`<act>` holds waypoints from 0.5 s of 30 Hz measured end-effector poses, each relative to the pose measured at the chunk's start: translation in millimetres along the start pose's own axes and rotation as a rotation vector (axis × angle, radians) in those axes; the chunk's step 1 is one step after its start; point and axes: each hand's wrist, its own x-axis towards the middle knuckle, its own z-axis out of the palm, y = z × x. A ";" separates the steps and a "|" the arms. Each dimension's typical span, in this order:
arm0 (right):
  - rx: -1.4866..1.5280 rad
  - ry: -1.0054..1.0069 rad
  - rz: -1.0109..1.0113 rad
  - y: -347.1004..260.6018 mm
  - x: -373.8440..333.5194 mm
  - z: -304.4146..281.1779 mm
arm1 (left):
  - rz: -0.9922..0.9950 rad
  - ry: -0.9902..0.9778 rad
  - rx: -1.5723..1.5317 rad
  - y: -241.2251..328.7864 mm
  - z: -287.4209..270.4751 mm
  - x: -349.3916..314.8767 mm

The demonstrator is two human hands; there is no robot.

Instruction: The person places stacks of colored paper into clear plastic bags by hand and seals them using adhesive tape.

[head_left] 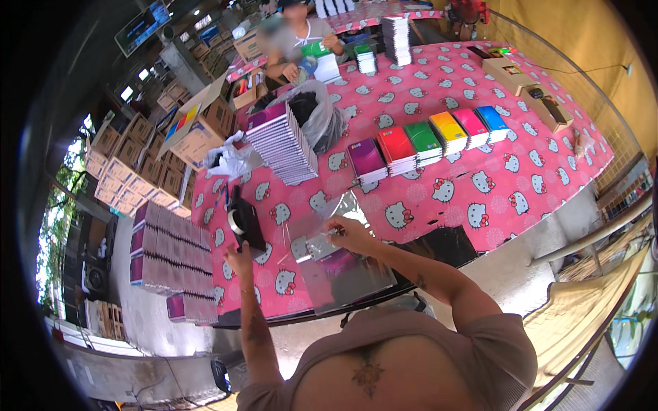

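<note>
A black tape dispenser point(247, 218) with a pale roll stands on the pink table, left of centre. My left hand point(239, 260) is at its near end, fingers drawn together; whatever they pinch is too small to make out. Before me lies a clear plastic bag point(367, 279) with a purple notebook point(336, 266) showing through it. My right hand point(351, 235) is closed on the bag's crumpled upper part, above the notebook.
Several notebook stacks point(418, 144) in different colours line the table's middle. A tall notebook pile point(282, 145) stands beside a grey plastic bag point(329, 120). More notebook piles point(171, 253) are at the left edge. Across the table, a person point(305, 41) handles a green notebook.
</note>
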 end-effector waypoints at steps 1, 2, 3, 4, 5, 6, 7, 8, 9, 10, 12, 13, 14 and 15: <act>0.021 0.006 -0.013 2.8 1.2 0.2 | -0.256 -0.225 -0.303 -9.0 -8.4 4.7; 0.016 0.003 -0.010 0.7 2.4 2.6 | -0.516 -0.434 -0.606 -17.9 -19.2 8.2; 0.012 -0.002 -0.007 -1.4 3.0 4.2 | -0.556 -0.481 -0.695 -25.4 -26.5 13.3; 0.010 -0.019 -0.001 -3.4 2.5 8.4 | -0.602 -0.516 -0.782 -33.9 -35.8 17.5; -0.001 -0.028 0.054 0.6 2.1 2.8 | -0.696 -0.518 -0.852 -24.1 -29.6 14.1; -0.013 -0.039 0.113 6.6 1.7 -5.4 | -0.793 -0.516 -0.922 -3.5 -17.2 11.2; 0.011 -0.012 0.044 13.3 2.1 -7.0 | -0.816 -0.451 -0.842 -0.5 -11.1 13.7; 0.048 0.011 -0.035 16.2 3.8 -6.5 | -0.453 -0.415 -0.875 -13.7 -10.8 14.4; 0.044 -0.040 -0.021 7.2 3.7 1.7 | -0.442 -0.281 -0.707 -28.9 -15.2 15.8; 0.042 -0.087 -0.014 -7.8 2.2 10.4 | -0.227 -0.080 -0.582 -51.4 -23.5 8.6; 0.042 -0.048 0.081 -1.0 -3.8 -10.3 | -0.521 -0.116 -0.952 -18.4 8.4 -20.6; 0.072 -0.055 0.103 -6.0 -0.7 -5.5 | -0.637 -0.192 -1.013 -32.7 -3.6 -29.6; 0.072 -0.064 0.096 -8.7 -0.1 0.5 | -0.758 -0.271 -1.069 -41.3 -16.1 -38.3; 0.073 -0.073 0.088 -11.8 0.6 7.6 | -0.655 -0.110 -0.839 -43.5 -16.9 -37.3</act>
